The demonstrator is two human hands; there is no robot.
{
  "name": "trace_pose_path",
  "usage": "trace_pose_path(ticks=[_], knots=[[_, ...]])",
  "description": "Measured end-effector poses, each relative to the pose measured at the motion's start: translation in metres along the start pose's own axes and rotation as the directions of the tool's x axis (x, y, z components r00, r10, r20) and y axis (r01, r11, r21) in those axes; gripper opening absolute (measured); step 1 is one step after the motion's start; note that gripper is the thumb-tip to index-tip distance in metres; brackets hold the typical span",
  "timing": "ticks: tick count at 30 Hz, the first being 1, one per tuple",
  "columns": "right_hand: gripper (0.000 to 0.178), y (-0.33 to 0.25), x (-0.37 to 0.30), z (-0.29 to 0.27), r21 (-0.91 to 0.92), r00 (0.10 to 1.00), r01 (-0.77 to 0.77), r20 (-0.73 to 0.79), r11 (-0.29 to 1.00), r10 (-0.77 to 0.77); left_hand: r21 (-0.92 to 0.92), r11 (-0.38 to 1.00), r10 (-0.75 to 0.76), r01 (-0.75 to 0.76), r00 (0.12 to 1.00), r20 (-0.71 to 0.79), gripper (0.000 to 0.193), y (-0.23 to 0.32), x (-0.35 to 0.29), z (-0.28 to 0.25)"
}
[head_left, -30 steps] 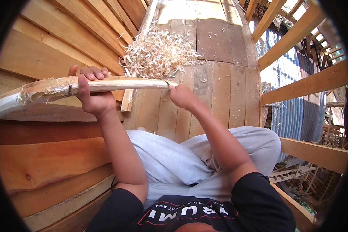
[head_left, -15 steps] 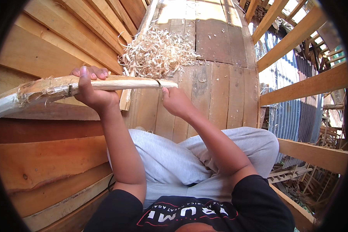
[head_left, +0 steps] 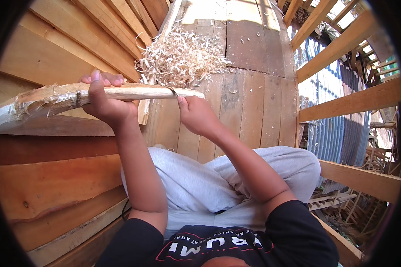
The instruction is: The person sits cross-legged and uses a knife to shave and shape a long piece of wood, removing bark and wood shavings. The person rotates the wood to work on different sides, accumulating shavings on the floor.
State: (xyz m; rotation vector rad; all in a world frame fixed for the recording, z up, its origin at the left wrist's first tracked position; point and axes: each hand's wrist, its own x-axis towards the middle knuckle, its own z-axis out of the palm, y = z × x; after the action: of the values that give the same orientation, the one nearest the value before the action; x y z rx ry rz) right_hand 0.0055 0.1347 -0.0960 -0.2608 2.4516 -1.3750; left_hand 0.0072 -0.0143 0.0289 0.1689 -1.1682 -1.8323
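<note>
A long, curved piece of pale wood (head_left: 138, 92) stretches from the left edge to the middle of the view. Its bark is stripped on the right part, while rough, frayed fibres stick out farther left. My left hand (head_left: 107, 99) is wrapped around the wood from below, thumb and fingertips showing over it. Near the wood's right end, my right hand (head_left: 197, 113) is closed in a grip. From its thumb side a thin, dark knife blade (head_left: 172, 91) reaches across the wood and touches it; the handle is hidden in my fist.
Curled wood shavings (head_left: 182, 58) are heaped on the plank floor (head_left: 254, 107) beyond the wood. Stacked boards (head_left: 67, 182) line the left side. A wooden railing (head_left: 347, 103) runs along the right, with corrugated metal sheets (head_left: 334, 98) behind it. My crossed legs (head_left: 187, 178) are below my hands.
My right hand and the blade have slid a short way left along the wood. My left hand keeps its grip in nearly the same place.
</note>
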Motion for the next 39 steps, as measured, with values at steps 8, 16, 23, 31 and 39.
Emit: trace_pose_path(ticks=[8, 16, 23, 31, 39], knots=[[0.050, 0.048, 0.019, 0.001, -0.077, 0.984, -0.158, 0.069, 0.985, 0.163, -0.100, 0.995, -0.017, 0.015, 1.000, -0.020, 0.023, -0.001, 0.009, -0.006], [0.053, 0.094, 0.034, 0.005, -0.163, 0.971, -0.234, 0.008, 0.958, 0.239, -0.056, 0.998, -0.037, 0.040, 0.998, 0.046, 0.023, -0.001, 0.007, -0.001], [0.052, -0.016, 0.001, -0.013, -0.001, 0.983, -0.109, 0.147, 0.994, 0.108, -0.040, 0.998, -0.039, 0.038, 0.999, -0.020, 0.021, 0.000, 0.009, -0.011], [0.052, 0.041, 0.017, 0.013, -0.121, 0.995, -0.073, -0.077, 0.990, 0.064, 0.000, 1.000, -0.008, 0.008, 0.996, -0.092, 0.021, -0.002, 0.010, 0.000], [0.048, -0.012, -0.005, -0.002, -0.074, 0.999, -0.041, 0.016, 0.996, 0.043, 0.007, 1.000, 0.007, -0.006, 0.990, -0.142, 0.022, -0.001, 0.010, -0.004]])
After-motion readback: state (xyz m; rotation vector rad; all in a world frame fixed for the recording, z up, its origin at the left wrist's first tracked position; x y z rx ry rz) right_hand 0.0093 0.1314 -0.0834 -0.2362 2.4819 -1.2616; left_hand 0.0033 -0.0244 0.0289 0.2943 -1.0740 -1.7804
